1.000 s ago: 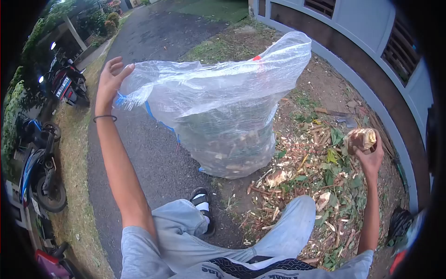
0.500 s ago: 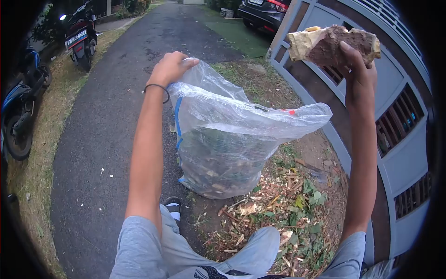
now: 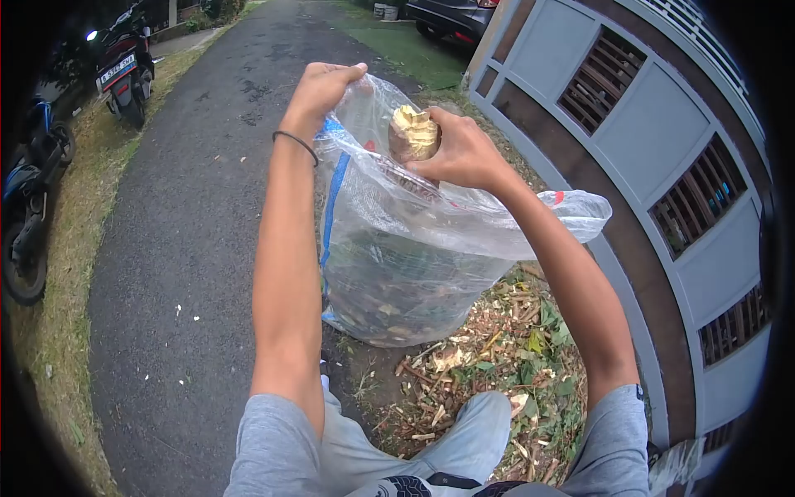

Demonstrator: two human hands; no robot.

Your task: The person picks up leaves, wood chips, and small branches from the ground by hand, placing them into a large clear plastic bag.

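A large clear plastic sack (image 3: 414, 273) with a blue stripe stands on the ground in front of me, its lower part filled with dark leaves and wood bits. My left hand (image 3: 325, 93) pinches the sack's rim at the upper left and holds it raised. In my right hand (image 3: 465, 149) is a short piece of log (image 3: 414, 137), its pale cut end facing me and brown bark below. The log is at the sack's mouth, and its lower part is hidden by the plastic.
Wood chips and green leaves (image 3: 472, 373) litter the ground by my knees. A grey gate (image 3: 654, 124) runs along the right. Two motorbikes (image 3: 124, 74) stand on the left verge beside the asphalt lane (image 3: 190, 248). A dark car (image 3: 451, 21) is parked at the back.
My right hand has swung the log from the upper right down and left to the sack's mouth. My left hand has lifted the rim slightly higher.
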